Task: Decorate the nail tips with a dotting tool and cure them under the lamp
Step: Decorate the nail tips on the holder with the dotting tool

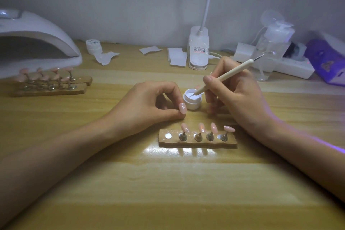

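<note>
Centrally, right hand (240,95) is gripping slim white tool (224,75) slanting lower-left into jar (194,103); left hand (149,102) is pinching pink tip (182,108).

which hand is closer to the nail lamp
Left. The left hand is right of the nail lamp; the right hand is farther right, past the white jar.
</note>
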Available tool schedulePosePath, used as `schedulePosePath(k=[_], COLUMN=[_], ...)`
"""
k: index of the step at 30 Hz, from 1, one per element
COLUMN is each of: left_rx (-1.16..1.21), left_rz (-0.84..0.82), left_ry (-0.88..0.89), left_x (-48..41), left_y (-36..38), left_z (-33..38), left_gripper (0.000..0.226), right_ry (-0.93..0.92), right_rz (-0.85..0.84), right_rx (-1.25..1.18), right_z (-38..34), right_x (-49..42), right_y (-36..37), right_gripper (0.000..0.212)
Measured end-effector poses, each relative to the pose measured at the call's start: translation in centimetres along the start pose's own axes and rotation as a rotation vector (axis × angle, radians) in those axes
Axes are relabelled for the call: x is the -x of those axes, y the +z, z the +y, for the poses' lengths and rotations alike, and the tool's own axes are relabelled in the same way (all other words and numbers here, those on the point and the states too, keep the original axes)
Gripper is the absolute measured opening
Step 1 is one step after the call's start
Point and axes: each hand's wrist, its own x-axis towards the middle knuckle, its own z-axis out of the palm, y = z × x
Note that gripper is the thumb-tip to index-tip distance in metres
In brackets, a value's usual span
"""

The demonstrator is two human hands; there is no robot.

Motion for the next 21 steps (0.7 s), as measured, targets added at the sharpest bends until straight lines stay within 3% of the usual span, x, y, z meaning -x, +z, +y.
schedulePosePath(k=[9, 21], left_rx=[0.126, 0.288], left_rz=[-0.129, -0.314], left_ry=[-0.009, 0.022], left_x=[0.14, 0.4], left_y=[-0.22, -0.37], left_z=[-0.29, 0.24], left_gripper=[0.014, 0.016], right_ry=[0.011, -0.061], right_rz=[-0.018, 0.107], right_rx=[-0.025, -0.178], right_z=[0.27, -0.11], right_x=[-0.09, -0.12], right_y=[0.01, -0.34], right_gripper=[0.022, 0.02])
